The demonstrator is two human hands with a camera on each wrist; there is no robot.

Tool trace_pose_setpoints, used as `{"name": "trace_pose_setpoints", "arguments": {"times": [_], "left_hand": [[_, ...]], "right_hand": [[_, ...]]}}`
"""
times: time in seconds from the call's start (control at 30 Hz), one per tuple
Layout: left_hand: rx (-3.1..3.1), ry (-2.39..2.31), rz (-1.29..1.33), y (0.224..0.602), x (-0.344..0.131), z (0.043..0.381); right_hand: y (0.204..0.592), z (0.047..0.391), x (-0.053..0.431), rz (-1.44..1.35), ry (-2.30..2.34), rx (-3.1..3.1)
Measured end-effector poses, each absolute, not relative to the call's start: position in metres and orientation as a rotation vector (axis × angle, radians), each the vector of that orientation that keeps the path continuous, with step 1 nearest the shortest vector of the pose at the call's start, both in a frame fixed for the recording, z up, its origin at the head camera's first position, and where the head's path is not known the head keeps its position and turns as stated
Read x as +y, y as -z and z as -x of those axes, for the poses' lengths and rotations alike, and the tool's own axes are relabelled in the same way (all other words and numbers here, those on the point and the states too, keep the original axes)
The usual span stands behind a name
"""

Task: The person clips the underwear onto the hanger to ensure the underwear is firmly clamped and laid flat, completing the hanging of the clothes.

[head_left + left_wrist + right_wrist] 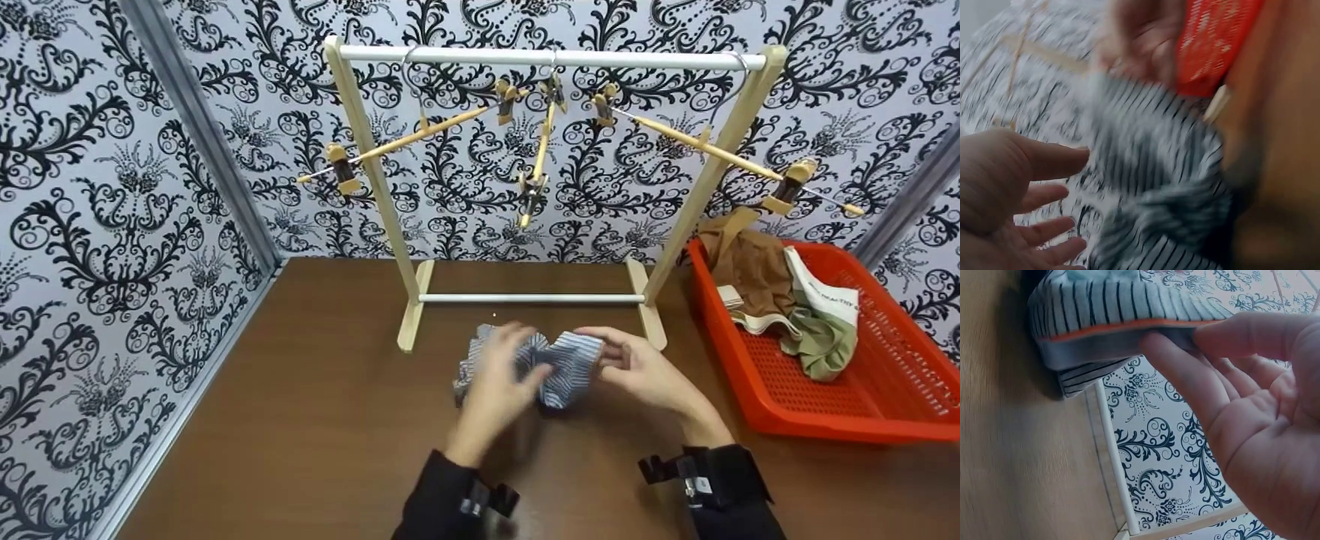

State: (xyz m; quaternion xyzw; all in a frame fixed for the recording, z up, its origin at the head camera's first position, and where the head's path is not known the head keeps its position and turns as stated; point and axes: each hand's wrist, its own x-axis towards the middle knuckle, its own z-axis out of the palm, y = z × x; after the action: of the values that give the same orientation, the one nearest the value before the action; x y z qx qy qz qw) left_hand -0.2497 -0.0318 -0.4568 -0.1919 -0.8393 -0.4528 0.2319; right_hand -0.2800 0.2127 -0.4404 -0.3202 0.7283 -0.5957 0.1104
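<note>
A crumpled striped cloth garment (574, 369), pale with dark stripes, lies bunched over the brown table in front of the rack. My right hand (646, 377) pinches its right edge between thumb and index finger; the right wrist view shows an orange line along that edge of the striped cloth (1123, 309). Over the garment's left part hovers my left hand (501, 381), blurred in the head view. In the left wrist view, the fingers of the left hand (1010, 197) are spread and relaxed, apart from the striped cloth (1134, 146). What kind of garment it is cannot be told.
Behind the cloth stands a wooden rack with a white top bar (487, 55). Three hangers with clips hang from it, including a left hanger (450, 122). At the right, a red basket (757, 390) holds brown cloth (757, 270) and green-and-white cloth (825, 337). Patterned walls enclose the table.
</note>
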Motion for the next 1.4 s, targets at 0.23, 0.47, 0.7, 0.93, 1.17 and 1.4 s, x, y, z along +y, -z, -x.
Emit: {"name": "trace_pose_setpoints", "arguments": {"times": [0.23, 0.47, 0.7, 0.93, 1.17, 1.4], "left_hand": [[-2.277, 1.135, 0.753, 0.453, -0.024, 0.247], [-2.196, 1.048, 1.031, 0.446, -0.035, 0.249], [-2.223, 0.985, 1.127, 0.445, -0.038, 0.246], [-2.162, 1.024, 1.072, 0.443, -0.037, 0.246], [-2.035, 1.135, 0.978, 0.433, -0.036, 0.242], [-1.872, 1.235, 0.956, 0.414, -0.036, 0.234]], "right_hand": [[0.441, 0.277, 0.205, 0.981, 1.633, 2.202], [0.445, 0.276, 0.198, 0.988, 1.567, 2.260], [0.447, 0.276, 0.193, 1.009, 1.539, 2.286], [0.450, 0.273, 0.193, 1.140, 1.389, 2.241], [0.456, 0.270, 0.184, 1.166, 1.181, 2.329], [0.462, 0.270, 0.177, 1.171, 1.134, 2.422]]}}
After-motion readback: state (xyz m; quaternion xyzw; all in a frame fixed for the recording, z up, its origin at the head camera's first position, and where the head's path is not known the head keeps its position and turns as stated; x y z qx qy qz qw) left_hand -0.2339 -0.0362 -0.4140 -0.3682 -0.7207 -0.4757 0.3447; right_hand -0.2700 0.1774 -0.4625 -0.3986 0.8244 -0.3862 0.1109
